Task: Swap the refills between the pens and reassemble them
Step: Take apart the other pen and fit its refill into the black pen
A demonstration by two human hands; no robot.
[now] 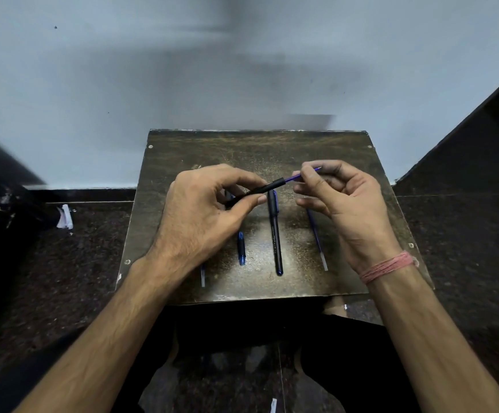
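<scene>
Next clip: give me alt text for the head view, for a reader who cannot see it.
Over a small dark table, the left hand holds a black pen barrel while the right hand pinches a blue refill sticking out of its end. On the table lie a black pen, a short blue piece and a second refill.

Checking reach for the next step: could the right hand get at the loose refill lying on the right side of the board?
Probably yes. That refill lies just below the right hand with nothing over it, but the hand is pinching another refill in the black barrel.
</scene>
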